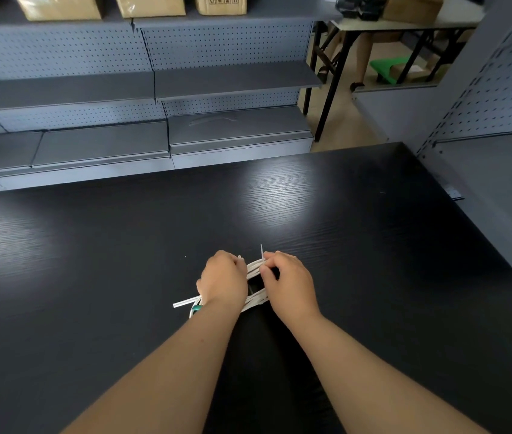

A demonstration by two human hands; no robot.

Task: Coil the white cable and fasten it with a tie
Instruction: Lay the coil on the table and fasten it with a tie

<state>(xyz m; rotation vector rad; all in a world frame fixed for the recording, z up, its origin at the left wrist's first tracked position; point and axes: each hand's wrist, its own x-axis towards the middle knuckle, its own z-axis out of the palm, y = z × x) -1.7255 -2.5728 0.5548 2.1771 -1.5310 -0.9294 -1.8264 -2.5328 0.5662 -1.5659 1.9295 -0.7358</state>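
Note:
The white cable (pixel 256 300) lies coiled in several loops on the black table (pixel 342 230), mostly under my hands. My left hand (pixel 223 281) presses down on the coil's left side, fingers closed over the strands. A loose white cable end (pixel 186 302) sticks out to the left below that hand, next to a small teal piece (pixel 197 307). My right hand (pixel 289 285) grips the coil's far right part, and the thin white tail of a tie (pixel 261 251) stands up between the fingertips of both hands.
Grey pegboard shelving (pixel 154 89) runs along the far side of the table, with cardboard boxes (pixel 151 4) on top. More grey shelving (pixel 498 183) stands at the right. A folding table (pixel 405 23) with a person's legs beneath is at the back right.

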